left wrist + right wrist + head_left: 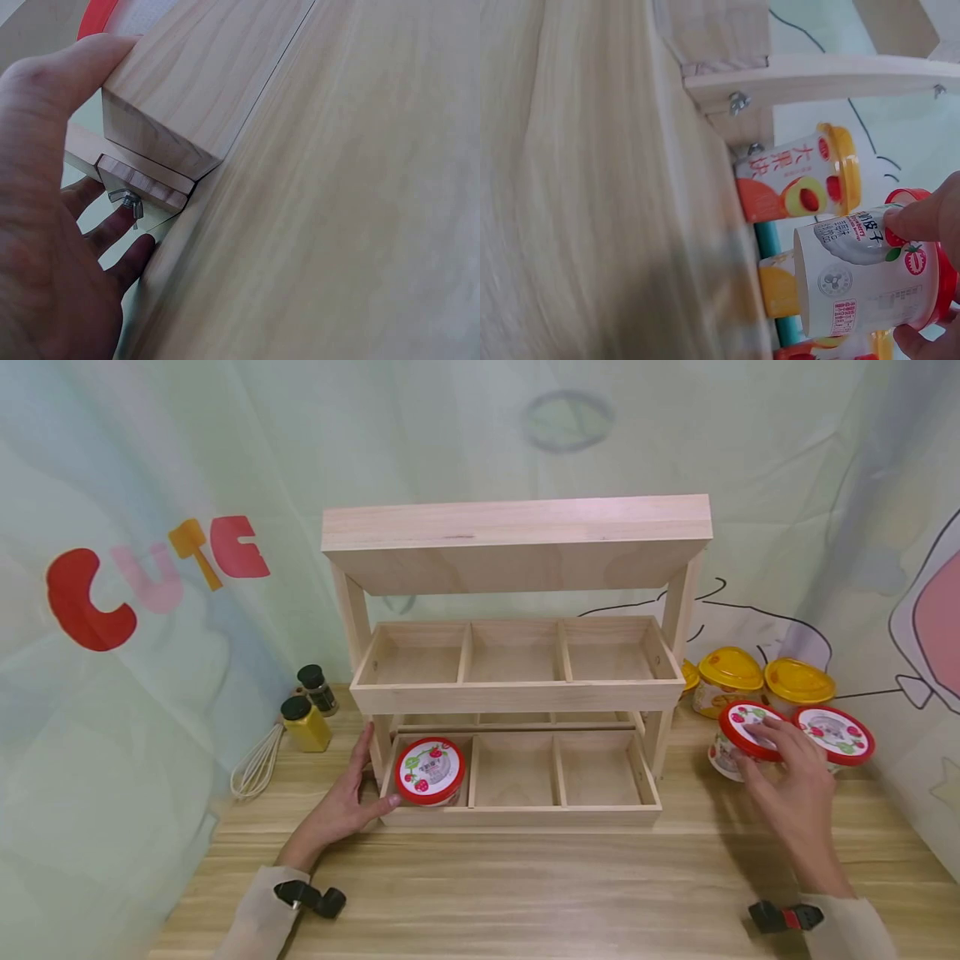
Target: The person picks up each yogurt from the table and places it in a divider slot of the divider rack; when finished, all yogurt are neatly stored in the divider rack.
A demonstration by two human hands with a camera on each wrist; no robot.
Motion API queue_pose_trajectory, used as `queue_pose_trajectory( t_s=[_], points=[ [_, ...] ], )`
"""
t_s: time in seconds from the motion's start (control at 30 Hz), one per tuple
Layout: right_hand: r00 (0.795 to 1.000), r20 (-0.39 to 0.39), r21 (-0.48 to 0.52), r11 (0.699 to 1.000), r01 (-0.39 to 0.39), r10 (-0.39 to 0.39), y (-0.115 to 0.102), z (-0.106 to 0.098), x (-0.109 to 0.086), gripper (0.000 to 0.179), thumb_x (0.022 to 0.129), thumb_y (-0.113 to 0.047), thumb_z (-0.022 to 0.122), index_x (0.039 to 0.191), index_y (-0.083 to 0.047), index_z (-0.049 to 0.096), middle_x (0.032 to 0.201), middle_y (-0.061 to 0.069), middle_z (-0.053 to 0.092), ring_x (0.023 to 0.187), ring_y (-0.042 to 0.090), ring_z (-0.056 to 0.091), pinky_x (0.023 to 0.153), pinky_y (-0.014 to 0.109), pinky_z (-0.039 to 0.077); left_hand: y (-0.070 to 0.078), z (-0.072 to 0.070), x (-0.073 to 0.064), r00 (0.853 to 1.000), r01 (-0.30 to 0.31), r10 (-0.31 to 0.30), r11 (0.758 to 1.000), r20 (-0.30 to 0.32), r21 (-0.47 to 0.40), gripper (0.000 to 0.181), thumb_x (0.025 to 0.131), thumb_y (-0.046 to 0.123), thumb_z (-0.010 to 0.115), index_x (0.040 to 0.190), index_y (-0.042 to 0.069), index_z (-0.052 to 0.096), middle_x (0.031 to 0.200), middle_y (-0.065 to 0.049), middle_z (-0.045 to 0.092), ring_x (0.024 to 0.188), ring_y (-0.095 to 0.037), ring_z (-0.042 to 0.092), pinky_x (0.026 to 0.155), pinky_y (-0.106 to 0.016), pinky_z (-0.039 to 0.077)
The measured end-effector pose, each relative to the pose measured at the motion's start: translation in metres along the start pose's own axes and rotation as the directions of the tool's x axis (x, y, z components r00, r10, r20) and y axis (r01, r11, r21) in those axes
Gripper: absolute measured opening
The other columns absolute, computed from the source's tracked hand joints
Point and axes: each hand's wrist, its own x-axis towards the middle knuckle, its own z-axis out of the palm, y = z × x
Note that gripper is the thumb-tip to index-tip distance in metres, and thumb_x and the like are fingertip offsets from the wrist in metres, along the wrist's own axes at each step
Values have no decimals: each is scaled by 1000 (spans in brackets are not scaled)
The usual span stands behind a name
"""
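A pale wooden tiered stand (517,697) stands on the table, with a red-lidded strawberry tub (430,772) in the left compartment of its lower tray. My left hand (339,806) is at the stand's lower left corner, its thumb against the tray's front end and its fingers spread along the side by the leg. At the right, my right hand (798,777) grips another red-lidded strawberry tub (862,277) near its lid. That tub is tilted, with its base clear of the table in the right wrist view. Beside it is a third red-lidded tub (836,733), partly behind the hand.
Several yellow-lidded fruit tubs (730,670) stand behind the red-lidded ones, right of the stand. On the left are a yellow jar (306,727), a dark-capped bottle (318,690) and a coiled white cord (257,766). A printed curtain (465,435) hangs behind the table.
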Motion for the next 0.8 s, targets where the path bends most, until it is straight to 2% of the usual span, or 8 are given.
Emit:
queue_pose_trajectory(
  t_s=[0.13,0.3,0.43,0.53,0.73,0.8],
  points=[
    [1000,-18,20,999,26,-26,-7,-4,-3,46,87,0,82,131,0,72,148,26,63,140,50,51,125,66,35,1,0,0,1000,4,-4,1000,2,6,129,89,16,84,172,36,-12,178,-28,17,157,-61,26,121,-86,21],
    [999,-9,24,999,49,-49,-16,-9,-8,48,85,1,84,132,-2,72,149,25,64,140,50,52,125,67,35,1,0,-1,1000,8,-8,1000,2,8,128,89,17,84,173,35,-12,178,-27,19,156,-61,28,120,-86,22],
    [998,-2,15,998,62,-62,-24,-12,-12,49,84,0,85,132,-4,73,149,23,65,141,48,53,126,48,34,2,0,-1,1000,17,-17,1000,2,18,128,89,18,84,172,37,-12,179,-27,17,157,-61,26,120,-86,22],
    [997,5,2,997,73,-73,-30,-14,-14,50,84,-2,87,132,-7,74,149,21,66,141,46,54,120,31,31,2,0,-1,1000,27,-27,999,2,28,129,89,19,84,172,38,-12,179,-26,15,158,-61,24,120,-86,22],
    [996,15,22,995,93,-93,-40,-17,-18,50,84,-4,87,132,-10,75,148,20,67,141,46,54,119,26,31,2,0,-1,1000,26,-26,999,2,28,129,89,19,85,172,38,-12,179,-26,17,159,-62,21,120,-87,21],
    [996,14,25,995,93,-93,-43,-18,-20,49,84,-5,88,132,-11,75,148,18,67,142,39,55,116,16,29,2,0,-1,1000,23,-23,999,2,23,129,89,19,85,172,38,-12,179,-26,18,159,-62,20,120,-87,20]
  ],
)
